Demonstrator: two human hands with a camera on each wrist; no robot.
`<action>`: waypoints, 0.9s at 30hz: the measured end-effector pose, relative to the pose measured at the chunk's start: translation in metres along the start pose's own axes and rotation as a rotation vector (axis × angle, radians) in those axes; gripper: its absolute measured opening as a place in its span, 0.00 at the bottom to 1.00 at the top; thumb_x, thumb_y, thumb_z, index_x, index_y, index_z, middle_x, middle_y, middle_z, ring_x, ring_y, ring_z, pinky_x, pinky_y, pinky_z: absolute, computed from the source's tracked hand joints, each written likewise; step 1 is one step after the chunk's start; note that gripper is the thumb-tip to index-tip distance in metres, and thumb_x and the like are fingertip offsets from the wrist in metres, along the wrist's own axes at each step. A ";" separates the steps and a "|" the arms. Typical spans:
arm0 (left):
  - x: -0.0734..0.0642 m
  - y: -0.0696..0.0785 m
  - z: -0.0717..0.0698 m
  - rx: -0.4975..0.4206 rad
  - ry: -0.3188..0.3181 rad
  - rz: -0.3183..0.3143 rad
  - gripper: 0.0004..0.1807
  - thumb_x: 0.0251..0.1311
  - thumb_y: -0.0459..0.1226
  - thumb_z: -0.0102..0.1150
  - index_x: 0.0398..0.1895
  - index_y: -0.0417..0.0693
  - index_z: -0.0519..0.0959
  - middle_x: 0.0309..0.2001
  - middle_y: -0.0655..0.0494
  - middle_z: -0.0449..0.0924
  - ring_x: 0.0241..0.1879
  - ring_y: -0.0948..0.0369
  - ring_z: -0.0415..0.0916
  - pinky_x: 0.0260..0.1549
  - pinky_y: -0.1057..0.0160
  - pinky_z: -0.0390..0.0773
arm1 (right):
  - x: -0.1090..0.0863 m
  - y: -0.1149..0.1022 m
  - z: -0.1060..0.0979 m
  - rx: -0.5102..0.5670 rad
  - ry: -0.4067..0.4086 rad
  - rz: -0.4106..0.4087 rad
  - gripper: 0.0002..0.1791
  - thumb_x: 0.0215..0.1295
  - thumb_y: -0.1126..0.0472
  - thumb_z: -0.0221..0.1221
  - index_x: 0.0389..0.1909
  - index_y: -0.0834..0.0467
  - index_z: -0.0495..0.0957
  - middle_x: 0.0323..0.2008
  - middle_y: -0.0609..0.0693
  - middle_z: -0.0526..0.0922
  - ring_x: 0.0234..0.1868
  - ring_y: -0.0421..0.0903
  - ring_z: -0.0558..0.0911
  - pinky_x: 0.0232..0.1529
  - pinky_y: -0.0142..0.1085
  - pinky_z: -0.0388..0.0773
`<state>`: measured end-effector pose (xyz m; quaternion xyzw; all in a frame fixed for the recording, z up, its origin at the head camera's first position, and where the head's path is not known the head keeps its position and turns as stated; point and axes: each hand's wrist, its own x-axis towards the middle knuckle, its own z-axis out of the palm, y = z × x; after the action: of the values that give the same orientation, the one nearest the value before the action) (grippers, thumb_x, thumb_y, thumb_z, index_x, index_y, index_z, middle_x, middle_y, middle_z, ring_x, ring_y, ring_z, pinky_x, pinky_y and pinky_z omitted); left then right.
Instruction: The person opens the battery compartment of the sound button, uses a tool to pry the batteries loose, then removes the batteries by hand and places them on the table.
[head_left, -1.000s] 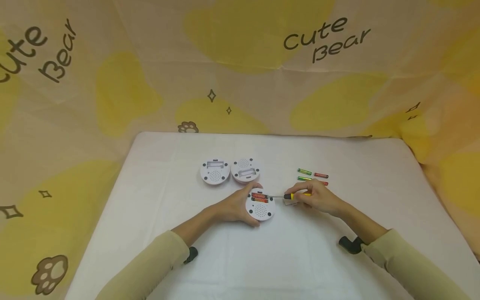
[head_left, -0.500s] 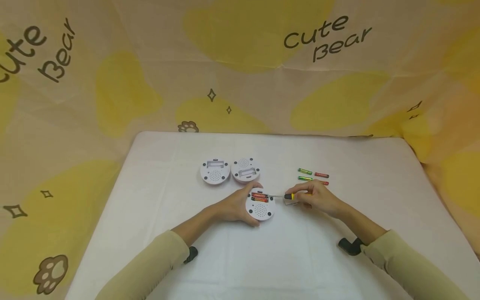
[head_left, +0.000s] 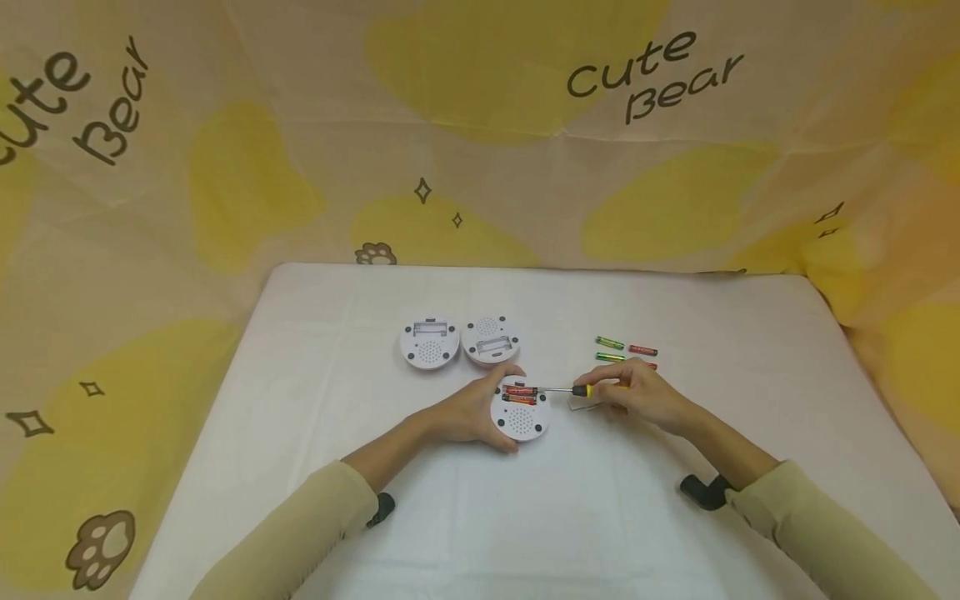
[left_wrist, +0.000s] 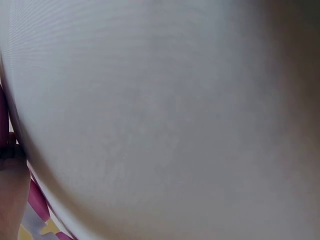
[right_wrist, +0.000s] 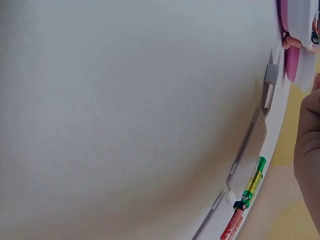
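Observation:
My left hand [head_left: 468,412] grips a round white device [head_left: 522,423] by its edge, thumb at the near side and fingers at the far side. Its underside faces up, with dark round feet, speaker holes and an uncovered battery compartment. Two red batteries [head_left: 519,398] lie in that compartment. In my right hand [head_left: 645,398] I hold a screwdriver [head_left: 582,390] with a black and yellow handle. The metal shaft points left, its tip right at the right end of the batteries. The left wrist view shows mostly white tabletop, with part of a hand [left_wrist: 12,195] at the left edge.
Two similar white devices, a left one [head_left: 430,346] and a right one [head_left: 491,342], lie bottom up behind my left hand with bare compartments. Green batteries [head_left: 610,342] and red batteries [head_left: 642,350] lie beyond my right hand. A flat pale cover [right_wrist: 250,150] shows in the right wrist view.
My right hand and the screwdriver have shifted slightly to the right. The upper red battery sits a little differently in the compartment. My left hand keeps its hold on the device.

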<state>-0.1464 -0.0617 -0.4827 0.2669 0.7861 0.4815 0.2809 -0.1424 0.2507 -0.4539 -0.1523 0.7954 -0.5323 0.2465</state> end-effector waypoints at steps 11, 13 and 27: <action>-0.001 0.000 0.001 -0.004 0.000 -0.002 0.64 0.32 0.44 0.86 0.74 0.56 0.54 0.57 0.60 0.73 0.53 0.63 0.72 0.61 0.59 0.67 | 0.000 0.001 0.001 -0.017 -0.004 0.023 0.13 0.70 0.63 0.56 0.51 0.59 0.84 0.28 0.65 0.75 0.16 0.43 0.64 0.14 0.30 0.58; -0.001 0.001 0.001 0.009 0.001 -0.002 0.67 0.31 0.45 0.87 0.76 0.57 0.51 0.62 0.58 0.70 0.59 0.62 0.70 0.65 0.57 0.64 | -0.001 0.001 0.001 -0.015 -0.001 0.027 0.13 0.71 0.63 0.56 0.51 0.59 0.84 0.26 0.64 0.74 0.15 0.43 0.64 0.14 0.30 0.58; -0.012 0.006 -0.007 0.095 -0.066 0.039 0.61 0.46 0.37 0.75 0.80 0.54 0.45 0.78 0.57 0.49 0.74 0.63 0.51 0.72 0.57 0.53 | -0.015 -0.004 -0.008 -0.036 0.055 0.034 0.15 0.68 0.67 0.55 0.51 0.59 0.84 0.37 0.67 0.77 0.18 0.46 0.66 0.18 0.30 0.62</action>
<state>-0.1420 -0.0716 -0.4727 0.3111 0.7931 0.4400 0.2840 -0.1340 0.2625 -0.4440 -0.1284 0.8139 -0.5175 0.2309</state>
